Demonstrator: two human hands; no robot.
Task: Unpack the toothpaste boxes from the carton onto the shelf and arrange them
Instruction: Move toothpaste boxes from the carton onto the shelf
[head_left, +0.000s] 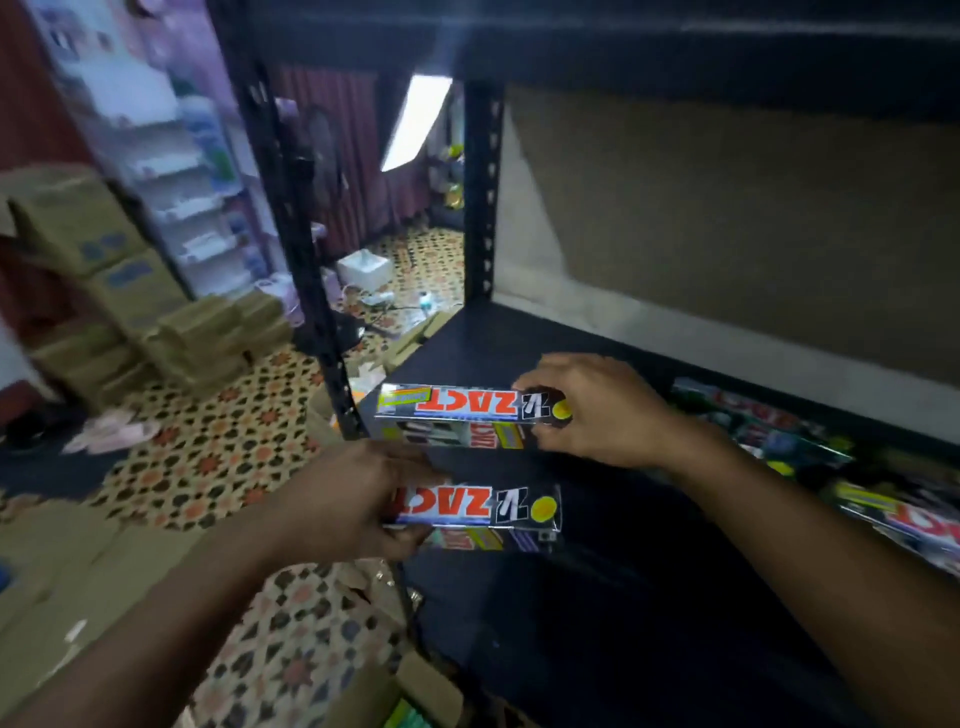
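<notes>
Nearest, low at the picture's edge, the open carton (428, 683) sits on the patterned floor against the shelf (623, 597); its contents are too blurred to make out. Just above it, the left hand (358, 506) has its grip closed round the left end of the near toothpaste box (493, 512), which is at the shelf's front edge, though I cannot tell if it rests on the board. Beyond, the right hand (597, 410) has its grip wrapped over the right end of the far toothpaste box (457, 408), which is deeper on the shelf and parallel to the first. Each looks like a film-wrapped bundle of two: probably light, stiff along its length, crushable at the corners and slippery in the wrap. A hold across a short end or round the middle should serve best. Both tops read ZACT in red, beside a black logo and a yellow disc. Farther right, more boxes (769, 431) lie loosely on the shelf.
</notes>
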